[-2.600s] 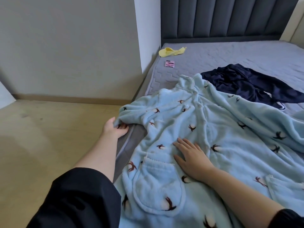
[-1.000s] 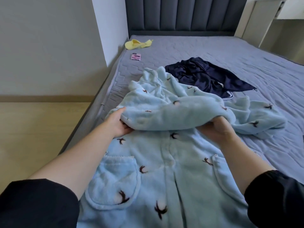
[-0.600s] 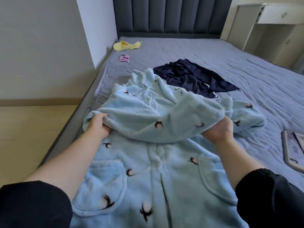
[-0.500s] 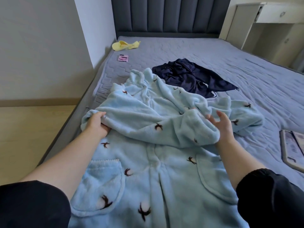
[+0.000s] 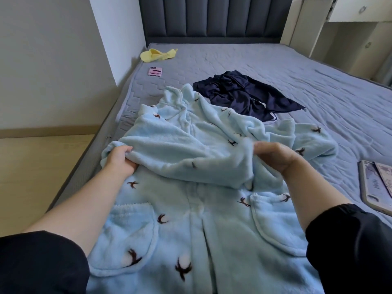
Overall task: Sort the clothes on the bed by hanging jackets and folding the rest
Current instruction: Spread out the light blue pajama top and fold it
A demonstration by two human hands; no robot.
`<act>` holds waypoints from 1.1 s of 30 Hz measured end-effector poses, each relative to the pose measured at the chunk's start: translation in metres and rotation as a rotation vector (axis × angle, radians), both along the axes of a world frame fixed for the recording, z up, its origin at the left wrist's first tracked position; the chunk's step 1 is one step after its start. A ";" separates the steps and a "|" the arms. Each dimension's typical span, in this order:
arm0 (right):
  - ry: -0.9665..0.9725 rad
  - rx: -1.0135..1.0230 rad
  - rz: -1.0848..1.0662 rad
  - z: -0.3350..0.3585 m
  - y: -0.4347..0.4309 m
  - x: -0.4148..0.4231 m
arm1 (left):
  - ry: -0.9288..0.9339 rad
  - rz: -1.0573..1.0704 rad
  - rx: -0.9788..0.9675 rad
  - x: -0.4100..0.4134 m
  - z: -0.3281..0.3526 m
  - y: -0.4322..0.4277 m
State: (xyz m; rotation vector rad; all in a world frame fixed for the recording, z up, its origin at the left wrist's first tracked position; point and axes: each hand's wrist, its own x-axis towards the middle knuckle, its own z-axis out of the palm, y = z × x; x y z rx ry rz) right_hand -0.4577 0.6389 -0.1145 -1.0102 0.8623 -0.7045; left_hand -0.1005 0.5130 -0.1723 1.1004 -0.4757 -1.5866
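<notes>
Fleece robe (image 5: 191, 209), fluffy pale blue with flat patch pockets, lay along the bed's (image 5: 318, 81) left edge; our left hand (image 5: 121, 161) and right hand (image 5: 277, 158) both gripped its folded-over top.

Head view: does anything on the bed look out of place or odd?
Two non-clothing items lie on the bed: a pink phone near its left edge, a flat case at right. Nothing damaged.

I find the robe (image 5: 191, 240) cut off at the bottom edge. Fingertips of the right hand (image 5: 275, 159) are buried in its fold.
</notes>
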 end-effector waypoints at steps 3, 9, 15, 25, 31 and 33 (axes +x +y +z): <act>0.319 0.092 0.377 0.006 -0.005 0.010 | -0.008 -0.023 0.008 0.004 0.001 0.001; 1.441 -0.197 0.092 -0.001 -0.027 0.028 | -0.044 -0.040 0.028 0.000 0.005 0.007; 0.883 0.113 -0.143 -0.013 -0.025 0.030 | -0.069 -0.148 0.146 -0.003 0.012 0.013; 1.088 0.271 -0.239 -0.009 -0.015 0.007 | -2.285 -0.516 -0.142 -0.023 0.051 0.023; 1.023 0.400 0.005 0.000 -0.008 -0.010 | -1.473 -1.192 -1.083 -0.112 0.054 0.089; 1.085 0.377 -0.054 -0.003 -0.008 -0.012 | -1.605 -1.241 -1.308 -0.128 0.041 0.103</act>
